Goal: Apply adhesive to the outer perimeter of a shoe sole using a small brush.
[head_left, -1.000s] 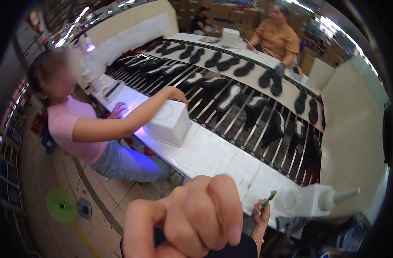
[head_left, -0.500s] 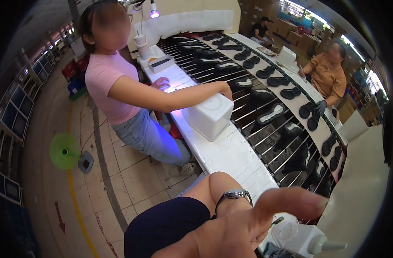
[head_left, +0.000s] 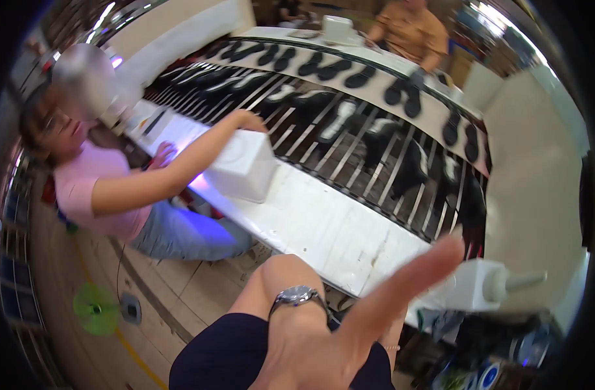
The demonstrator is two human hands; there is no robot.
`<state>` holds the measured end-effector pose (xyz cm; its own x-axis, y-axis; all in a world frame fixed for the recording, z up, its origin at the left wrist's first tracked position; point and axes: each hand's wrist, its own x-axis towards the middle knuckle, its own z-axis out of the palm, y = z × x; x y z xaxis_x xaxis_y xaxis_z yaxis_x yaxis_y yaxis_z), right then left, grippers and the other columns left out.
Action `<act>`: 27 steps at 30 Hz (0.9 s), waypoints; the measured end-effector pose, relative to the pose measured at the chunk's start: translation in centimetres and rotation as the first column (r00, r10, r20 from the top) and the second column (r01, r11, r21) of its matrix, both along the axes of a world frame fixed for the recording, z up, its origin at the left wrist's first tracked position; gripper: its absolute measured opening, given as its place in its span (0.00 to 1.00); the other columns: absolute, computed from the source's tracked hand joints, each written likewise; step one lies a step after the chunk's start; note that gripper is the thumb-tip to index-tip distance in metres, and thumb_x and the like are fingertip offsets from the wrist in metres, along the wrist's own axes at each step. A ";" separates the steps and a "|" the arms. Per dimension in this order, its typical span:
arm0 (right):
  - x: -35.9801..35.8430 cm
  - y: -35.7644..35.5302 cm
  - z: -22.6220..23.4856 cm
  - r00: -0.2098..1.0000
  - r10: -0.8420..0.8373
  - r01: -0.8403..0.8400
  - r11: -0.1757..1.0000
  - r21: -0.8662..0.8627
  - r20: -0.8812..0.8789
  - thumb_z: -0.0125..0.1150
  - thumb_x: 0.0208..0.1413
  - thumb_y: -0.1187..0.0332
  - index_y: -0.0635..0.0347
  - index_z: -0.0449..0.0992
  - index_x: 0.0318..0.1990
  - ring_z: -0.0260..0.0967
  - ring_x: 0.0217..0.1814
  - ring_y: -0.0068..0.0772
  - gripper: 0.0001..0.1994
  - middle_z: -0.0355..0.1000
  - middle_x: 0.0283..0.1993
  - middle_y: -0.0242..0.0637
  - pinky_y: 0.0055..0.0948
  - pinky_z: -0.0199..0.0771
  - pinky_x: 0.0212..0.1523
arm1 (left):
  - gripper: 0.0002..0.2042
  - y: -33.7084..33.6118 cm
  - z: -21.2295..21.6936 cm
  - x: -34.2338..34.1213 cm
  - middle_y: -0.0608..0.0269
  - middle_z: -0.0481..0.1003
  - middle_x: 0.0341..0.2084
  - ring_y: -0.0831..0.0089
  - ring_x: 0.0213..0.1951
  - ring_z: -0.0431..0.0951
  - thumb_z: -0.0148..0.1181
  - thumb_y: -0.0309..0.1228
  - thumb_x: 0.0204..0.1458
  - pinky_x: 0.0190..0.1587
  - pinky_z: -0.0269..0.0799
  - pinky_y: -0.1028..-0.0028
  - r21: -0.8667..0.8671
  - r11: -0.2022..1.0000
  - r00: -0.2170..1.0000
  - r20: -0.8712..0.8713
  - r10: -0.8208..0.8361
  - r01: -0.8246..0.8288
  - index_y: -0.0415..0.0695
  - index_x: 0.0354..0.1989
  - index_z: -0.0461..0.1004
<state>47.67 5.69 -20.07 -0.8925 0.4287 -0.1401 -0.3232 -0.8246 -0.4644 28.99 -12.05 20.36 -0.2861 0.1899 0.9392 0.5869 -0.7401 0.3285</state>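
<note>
The person's left hand (head_left: 323, 344), a wristwatch (head_left: 299, 296) on its wrist, is raised close to the camera with its fingers (head_left: 408, 279) stretched out and holding nothing. Nearest the fingertip, apparently just beyond it on the white bench (head_left: 323, 227), is a white bottle (head_left: 486, 289). The right hand is out of view.

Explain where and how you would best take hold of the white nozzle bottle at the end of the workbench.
Grip the white nozzle bottle around its broad body, probably not by its thin nozzle, which points away to the right. Come from the near side, where the left hand is; the rack bounds the far side.
</note>
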 end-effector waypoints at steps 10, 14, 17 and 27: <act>1.1 -1.6 3.1 0.996 -0.068 0.069 0.997 0.016 -0.054 0.53 0.64 0.53 0.59 0.73 0.38 0.54 0.18 0.20 0.17 0.67 0.29 0.33 0.18 0.52 0.16 | 0.14 2.5 0.8 1.2 0.66 0.74 0.38 0.74 0.49 0.71 0.51 0.33 0.60 0.57 0.60 0.56 -0.203 0.959 0.972 -0.083 -0.220 0.199 0.47 0.53 0.69; 0.6 -1.6 3.9 0.992 -0.051 0.057 0.997 0.053 -0.116 0.54 0.64 0.55 0.59 0.74 0.38 0.55 0.18 0.21 0.15 0.69 0.30 0.34 0.19 0.54 0.17 | 0.14 3.0 1.2 1.5 0.65 0.74 0.40 0.73 0.50 0.71 0.51 0.32 0.60 0.58 0.59 0.55 -0.260 0.942 0.959 -0.134 -0.251 0.210 0.47 0.54 0.69; 0.6 -1.4 3.4 0.995 -0.062 0.064 0.998 0.020 -0.082 0.55 0.63 0.57 0.59 0.75 0.38 0.56 0.19 0.22 0.14 0.70 0.31 0.35 0.19 0.56 0.17 | 0.14 3.6 1.1 1.8 0.64 0.74 0.41 0.72 0.51 0.71 0.51 0.32 0.60 0.58 0.58 0.54 -0.297 0.925 0.943 -0.155 -0.294 0.239 0.46 0.54 0.69; 0.7 -1.7 4.0 0.994 -0.086 0.092 0.991 0.100 -0.063 0.54 0.64 0.54 0.59 0.73 0.37 0.54 0.17 0.19 0.16 0.66 0.28 0.31 0.19 0.52 0.17 | 0.14 5.0 2.1 3.5 0.62 0.74 0.46 0.69 0.53 0.70 0.51 0.30 0.60 0.60 0.55 0.52 -0.428 0.862 0.876 -0.259 -0.406 0.273 0.45 0.54 0.68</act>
<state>48.40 4.03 -16.10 -0.8556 0.5161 -0.0400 -0.4221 -0.7404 -0.5230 32.48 -7.10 22.46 0.1739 0.5657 0.8061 0.4428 -0.7761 0.4490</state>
